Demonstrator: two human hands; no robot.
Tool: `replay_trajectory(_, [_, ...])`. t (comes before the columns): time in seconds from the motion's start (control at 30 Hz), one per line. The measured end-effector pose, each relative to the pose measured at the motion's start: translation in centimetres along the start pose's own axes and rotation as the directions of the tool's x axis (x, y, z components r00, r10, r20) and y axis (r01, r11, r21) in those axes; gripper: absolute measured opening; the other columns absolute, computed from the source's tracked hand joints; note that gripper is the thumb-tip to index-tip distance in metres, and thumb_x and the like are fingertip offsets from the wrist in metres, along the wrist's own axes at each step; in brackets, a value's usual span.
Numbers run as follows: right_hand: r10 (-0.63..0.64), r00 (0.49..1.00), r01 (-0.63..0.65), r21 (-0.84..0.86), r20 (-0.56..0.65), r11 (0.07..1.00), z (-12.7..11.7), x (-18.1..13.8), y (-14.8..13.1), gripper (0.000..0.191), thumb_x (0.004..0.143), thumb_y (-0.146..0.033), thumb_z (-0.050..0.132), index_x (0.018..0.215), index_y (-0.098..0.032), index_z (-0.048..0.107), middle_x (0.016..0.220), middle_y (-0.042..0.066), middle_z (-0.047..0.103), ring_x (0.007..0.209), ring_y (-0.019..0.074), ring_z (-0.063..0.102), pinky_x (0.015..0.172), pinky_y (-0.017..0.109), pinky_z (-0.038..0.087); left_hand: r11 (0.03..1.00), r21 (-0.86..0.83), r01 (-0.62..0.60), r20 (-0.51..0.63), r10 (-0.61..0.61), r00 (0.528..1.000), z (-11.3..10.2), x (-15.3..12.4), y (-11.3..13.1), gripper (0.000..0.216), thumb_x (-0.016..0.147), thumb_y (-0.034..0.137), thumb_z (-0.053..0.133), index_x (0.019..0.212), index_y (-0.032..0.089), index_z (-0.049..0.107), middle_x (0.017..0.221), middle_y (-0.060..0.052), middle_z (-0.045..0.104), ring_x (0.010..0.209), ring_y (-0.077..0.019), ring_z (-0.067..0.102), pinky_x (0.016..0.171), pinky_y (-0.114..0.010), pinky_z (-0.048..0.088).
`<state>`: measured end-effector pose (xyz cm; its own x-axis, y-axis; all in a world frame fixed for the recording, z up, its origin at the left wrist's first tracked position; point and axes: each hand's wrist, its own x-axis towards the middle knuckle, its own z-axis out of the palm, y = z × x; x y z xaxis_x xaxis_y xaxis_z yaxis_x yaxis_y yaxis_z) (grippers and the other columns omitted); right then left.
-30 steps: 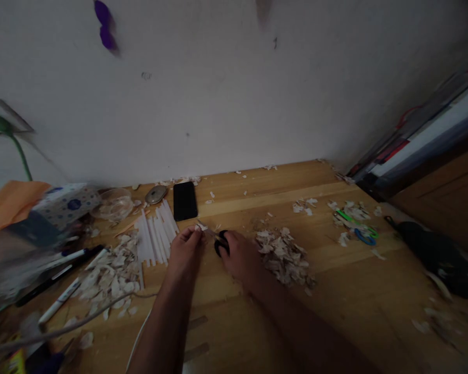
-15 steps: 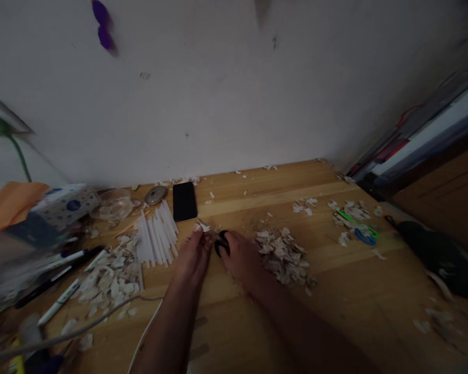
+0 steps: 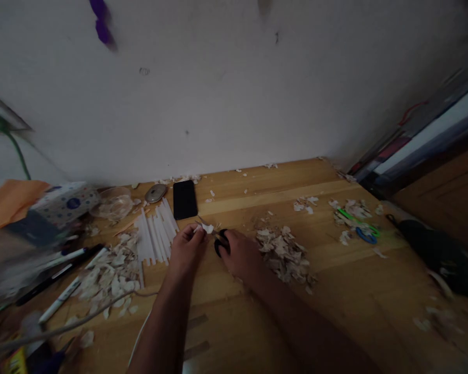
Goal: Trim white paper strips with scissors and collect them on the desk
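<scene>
My left hand (image 3: 186, 250) is pinched shut on a small pale scrap (image 3: 206, 227) near the middle of the wooden table (image 3: 335, 280). My right hand (image 3: 239, 254) is closed around black-handled scissors (image 3: 220, 242), whose blades point left toward the scrap. Both hands sit close together, just in front of a black phone (image 3: 184, 199). A row of white sticks (image 3: 156, 231) lies to the left of my left hand. A heap of pale cuttings (image 3: 284, 254) lies right beside my right hand.
Another heap of cuttings (image 3: 111, 275) and several markers (image 3: 60, 267) lie at the left, with a tissue box (image 3: 64, 203), a clear dish (image 3: 112, 204) and a round metal object (image 3: 155, 193) behind. Green-and-blue scissors (image 3: 359, 227) lie at the right, near a black bag (image 3: 440, 257).
My left hand flattened forward half a second ago and is now pinched again on the scrap. My right hand has stayed on the scissors.
</scene>
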<state>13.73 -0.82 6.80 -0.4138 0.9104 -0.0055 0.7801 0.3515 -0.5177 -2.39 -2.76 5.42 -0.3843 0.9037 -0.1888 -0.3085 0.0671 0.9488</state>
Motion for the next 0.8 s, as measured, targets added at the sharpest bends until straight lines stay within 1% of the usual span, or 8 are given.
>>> replay_trajectory(0.07, [0.002,1.000,-0.002,0.002,0.009,1.000,-0.1,0.0,0.0,0.018,0.091,-0.027,0.061,0.107,-0.019,0.064,0.107,0.010,0.071,0.099,0.0243,0.065,0.081,0.031,0.042,0.998,-0.063,0.026,0.004,-0.025,1.000,0.4,-0.1,0.2,0.024,0.066,0.034,0.085,0.070,0.017,0.068,0.062,0.003,0.062,0.056,-0.0086,0.053,0.056,-0.019,0.041])
replay_trajectory(0.2, [0.004,1.000,-0.004,0.005,-0.003,1.000,-0.1,0.0,0.1,0.017,0.093,-0.026,0.059,0.108,-0.018,0.064,0.107,0.010,0.071,0.099,0.0239,0.065,0.080,0.030,0.041,0.925,-0.347,0.156,-0.010,-0.170,0.985,1.7,-0.7,0.5,0.027,0.062,0.028,0.089,0.071,0.016,0.066,0.064,0.002,0.063,0.060,-0.0086,0.057,0.061,-0.019,0.049])
replay_trajectory(0.27, [0.007,1.000,-0.007,0.006,-0.008,1.000,0.0,0.0,0.1,0.015,0.094,-0.026,0.059,0.105,-0.018,0.064,0.106,0.010,0.071,0.099,0.0237,0.065,0.081,0.030,0.041,0.888,-0.418,0.193,-0.012,-0.218,0.976,2.2,-0.9,0.5,0.026,0.063,0.025,0.088,0.071,0.015,0.066,0.065,0.001,0.063,0.060,-0.0086,0.058,0.061,-0.019,0.051])
replay_trajectory(0.33, [0.012,1.000,-0.011,0.007,-0.012,1.000,0.2,0.0,0.2,0.014,0.093,-0.027,0.059,0.103,-0.019,0.065,0.105,0.009,0.072,0.098,0.0236,0.065,0.081,0.031,0.041,0.878,-0.444,0.180,-0.026,-0.213,0.977,2.5,-1.0,0.5,0.027,0.061,0.023,0.089,0.071,0.014,0.066,0.065,0.001,0.063,0.059,-0.0080,0.058,0.060,-0.018,0.051])
replay_trajectory(0.43, [0.008,1.000,-0.008,0.009,-0.023,1.000,0.3,0.0,0.3,0.014,0.092,-0.028,0.061,0.102,-0.019,0.064,0.103,0.009,0.071,0.096,0.0234,0.065,0.079,0.031,0.041,0.897,-0.421,0.134,-0.036,-0.164,0.986,2.5,-0.8,0.2,0.029,0.058,0.025,0.091,0.071,0.015,0.067,0.066,0.002,0.064,0.059,-0.0073,0.057,0.060,-0.017,0.049])
replay_trajectory(0.57, [-0.021,0.999,0.021,0.014,-0.042,1.000,0.3,0.0,0.6,0.013,0.092,-0.026,0.059,0.101,-0.019,0.064,0.102,0.008,0.071,0.096,0.0228,0.065,0.079,0.030,0.041,0.946,-0.314,0.079,-0.023,-0.090,0.996,1.9,-0.4,-0.2,0.029,0.058,0.029,0.091,0.072,0.016,0.068,0.067,0.002,0.064,0.061,-0.0076,0.056,0.061,-0.017,0.046])
replay_trajectory(0.7, [-0.046,0.999,0.046,0.024,-0.023,0.999,0.1,0.1,0.8,0.013,0.092,-0.025,0.058,0.102,-0.020,0.065,0.104,0.008,0.072,0.096,0.0224,0.065,0.078,0.030,0.040,0.976,-0.213,0.052,0.034,-0.045,0.998,1.0,-0.1,0.0,0.028,0.062,0.032,0.089,0.069,0.016,0.067,0.063,0.003,0.060,0.059,-0.0079,0.053,0.059,-0.018,0.042])
replay_trajectory(0.8, [-0.055,0.998,0.055,0.025,-0.006,0.998,-0.1,0.0,0.8,0.013,0.090,-0.027,0.061,0.100,-0.020,0.065,0.102,0.008,0.072,0.094,0.0222,0.065,0.076,0.030,0.039,0.984,-0.166,0.072,0.104,-0.055,0.993,0.4,-0.1,0.3,0.030,0.064,0.035,0.088,0.066,0.016,0.065,0.060,0.002,0.059,0.058,-0.0091,0.052,0.059,-0.020,0.041])
